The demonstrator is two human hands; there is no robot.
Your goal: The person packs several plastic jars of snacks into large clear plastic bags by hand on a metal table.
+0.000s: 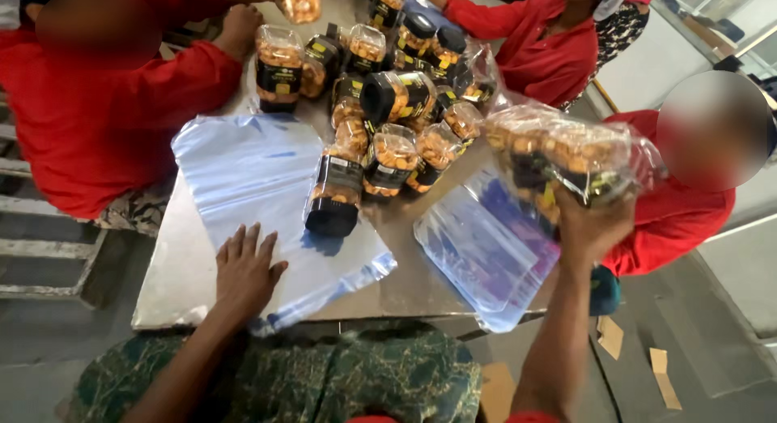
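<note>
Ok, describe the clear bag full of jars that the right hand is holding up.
The clear plastic bag packed with jars is lifted above the metal table, motion-blurred. Through the glossy, crinkled film show several clear jars of orange-brown snacks with dark labels and at least one black lid. The right hand grips it from below at its near end; nothing else visibly touches it. It lies roughly level, tilted slightly.

The bagged jars (558, 160) are motion-blurred; their count cannot be determined. The top edge crops one jar (298, 2). Jar labels are too small to resolve.
</note>
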